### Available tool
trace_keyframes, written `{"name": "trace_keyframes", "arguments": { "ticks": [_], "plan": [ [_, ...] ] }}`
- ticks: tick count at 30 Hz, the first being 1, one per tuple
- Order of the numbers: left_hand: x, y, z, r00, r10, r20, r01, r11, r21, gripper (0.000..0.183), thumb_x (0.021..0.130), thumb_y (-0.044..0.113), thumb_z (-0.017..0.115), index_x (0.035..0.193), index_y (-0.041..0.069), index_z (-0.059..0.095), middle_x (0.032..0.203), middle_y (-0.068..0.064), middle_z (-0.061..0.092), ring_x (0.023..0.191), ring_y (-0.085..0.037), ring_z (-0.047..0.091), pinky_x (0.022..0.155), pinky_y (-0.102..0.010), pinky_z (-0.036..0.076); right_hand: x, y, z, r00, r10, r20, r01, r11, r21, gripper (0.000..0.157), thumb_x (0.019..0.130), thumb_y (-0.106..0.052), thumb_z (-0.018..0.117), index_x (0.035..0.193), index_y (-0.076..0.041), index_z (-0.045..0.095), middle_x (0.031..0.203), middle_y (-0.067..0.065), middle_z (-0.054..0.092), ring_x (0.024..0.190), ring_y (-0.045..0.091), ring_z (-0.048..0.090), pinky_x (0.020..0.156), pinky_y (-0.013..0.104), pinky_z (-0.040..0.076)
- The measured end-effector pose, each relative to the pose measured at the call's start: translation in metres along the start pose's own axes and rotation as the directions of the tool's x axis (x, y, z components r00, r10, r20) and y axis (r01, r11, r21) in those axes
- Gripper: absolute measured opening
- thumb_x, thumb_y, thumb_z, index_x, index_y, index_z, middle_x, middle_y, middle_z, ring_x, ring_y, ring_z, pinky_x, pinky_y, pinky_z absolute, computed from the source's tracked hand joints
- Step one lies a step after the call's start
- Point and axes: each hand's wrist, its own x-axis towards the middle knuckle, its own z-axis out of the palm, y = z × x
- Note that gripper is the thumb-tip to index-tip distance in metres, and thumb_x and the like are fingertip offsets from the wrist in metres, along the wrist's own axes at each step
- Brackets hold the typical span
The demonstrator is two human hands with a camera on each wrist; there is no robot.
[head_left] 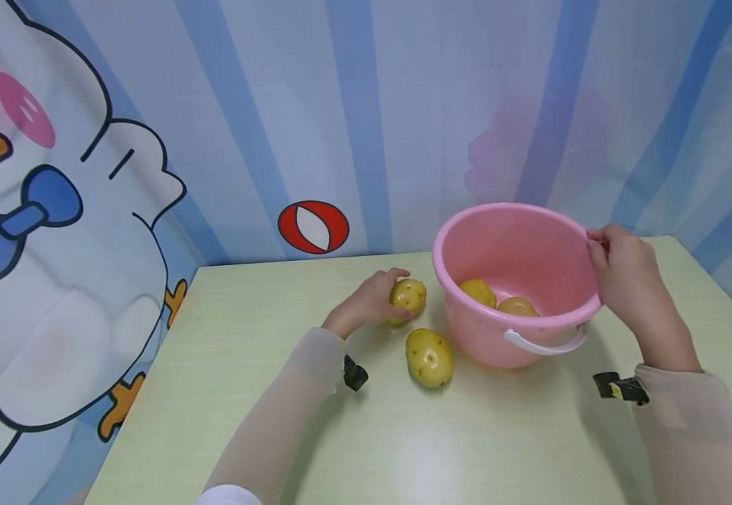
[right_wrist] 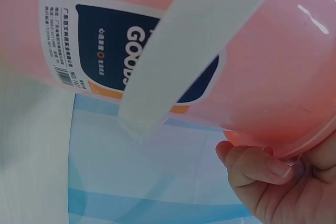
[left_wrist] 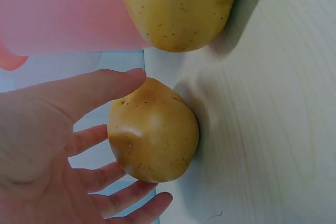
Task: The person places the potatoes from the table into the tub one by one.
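A pink bucket (head_left: 511, 344) stands at the right of the table with two yellow potatoes inside, one potato (head_left: 478, 292) beside another potato (head_left: 517, 306). My right hand (head_left: 631, 280) grips its rim on the right side; the right wrist view shows the curled fingers (right_wrist: 260, 169) there. To the left of the bucket, my left hand (head_left: 369, 305) is spread around a potato (head_left: 408, 298) on the table. Its thumb (left_wrist: 100, 90) lies along one side and the fairly straight fingers reach behind, without a visible firm hold. Nearer the front lies another potato (head_left: 429, 358).
The bucket's white handle (head_left: 545, 346) hangs down at its front, and a label (right_wrist: 105, 51) is on its wall. A pale wooden table (head_left: 246, 337) carries everything. Behind it hangs a blue striped cloth (head_left: 404, 105) with a printed cartoon duck (head_left: 76, 294).
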Motion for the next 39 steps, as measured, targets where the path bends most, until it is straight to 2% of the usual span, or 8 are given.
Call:
{"name": "trace_keyframes", "arguments": {
  "ticks": [12, 25, 39],
  "plan": [
    [0.002, -0.007, 0.007, 1.0, -0.008, 0.0, 0.008, 1.0, 0.013, 0.076, 0.087, 0.029, 0.079, 0.15, 0.017, 0.039, 0.132, -0.01, 0.052, 0.115, -0.024, 0.05, 0.102, -0.045, 0.044, -0.004, -0.001, 0.003, 1.0, 0.019, 0.004, -0.02, 1.0, 0.014, 0.046, 0.109, -0.021, 0.034, 0.132, 0.018, 0.044, 0.108, 0.034, 0.054, 0.084, 0.039, 0.061, 0.053, 0.027, 0.051],
    [0.001, -0.007, 0.007, 1.0, -0.001, -0.008, 0.001, 1.0, 0.01, 0.075, 0.086, 0.025, 0.08, 0.149, 0.016, 0.04, 0.132, -0.01, 0.053, 0.118, -0.025, 0.051, 0.104, -0.046, 0.042, -0.004, 0.0, 0.002, 1.0, 0.024, 0.003, -0.024, 1.0, 0.018, 0.046, 0.109, -0.021, 0.034, 0.132, 0.018, 0.044, 0.107, 0.033, 0.054, 0.083, 0.038, 0.061, 0.052, 0.026, 0.05],
    [0.003, -0.012, 0.01, 1.0, 0.009, -0.03, -0.009, 1.0, -0.018, 0.072, 0.086, 0.027, 0.079, 0.147, 0.016, 0.042, 0.127, -0.008, 0.054, 0.111, -0.023, 0.052, 0.1, -0.044, 0.045, -0.005, -0.001, 0.003, 1.0, 0.019, -0.002, -0.019, 1.0, 0.018, 0.046, 0.109, -0.021, 0.034, 0.133, 0.018, 0.044, 0.108, 0.034, 0.054, 0.082, 0.039, 0.061, 0.051, 0.025, 0.05]
  ]
}}
